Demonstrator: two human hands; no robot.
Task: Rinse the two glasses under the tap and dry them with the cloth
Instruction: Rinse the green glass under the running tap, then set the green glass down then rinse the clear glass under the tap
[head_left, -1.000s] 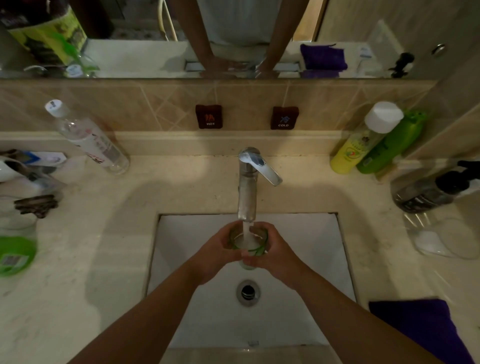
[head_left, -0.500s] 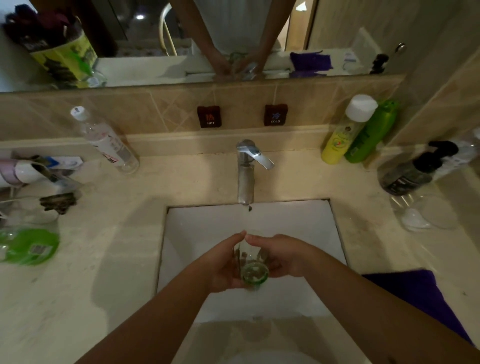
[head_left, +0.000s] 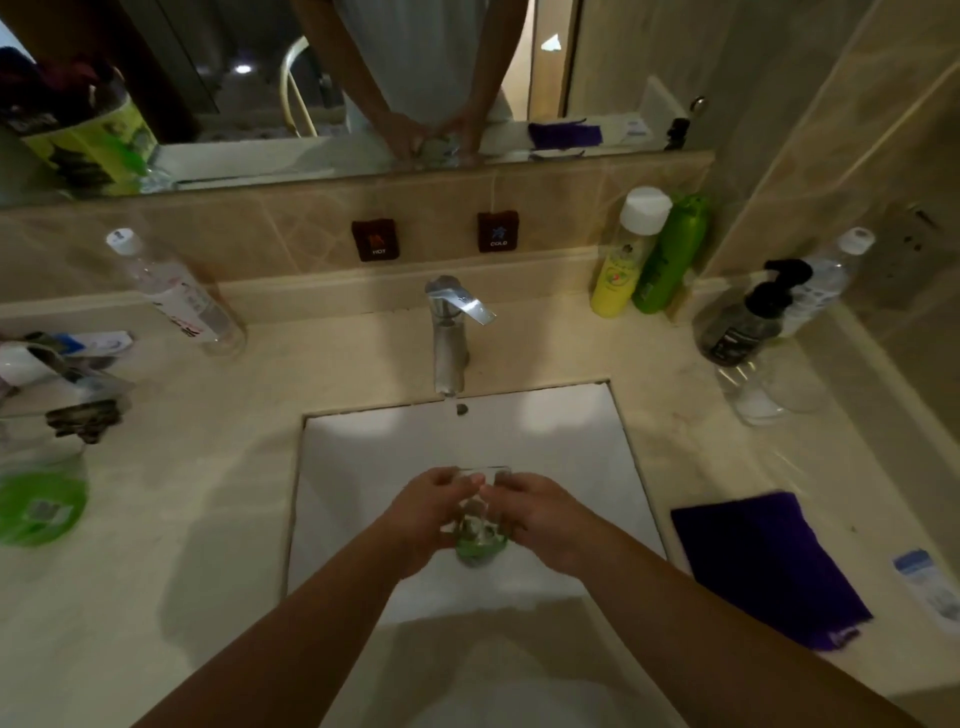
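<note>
A beige counter (head_left: 208, 519) surrounds the white sink (head_left: 363, 467); over the basin, well short of the tap (head_left: 449, 338), my left hand (head_left: 426, 514) and right hand (head_left: 545, 514) both clasp the glass (head_left: 475, 540); the purple cloth (head_left: 763, 566) lies on the counter to the right.

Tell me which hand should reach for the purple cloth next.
Right. The purple cloth lies on the counter just right of the sink, beside the right hand. The left hand can probably keep gripping the glass.
</note>
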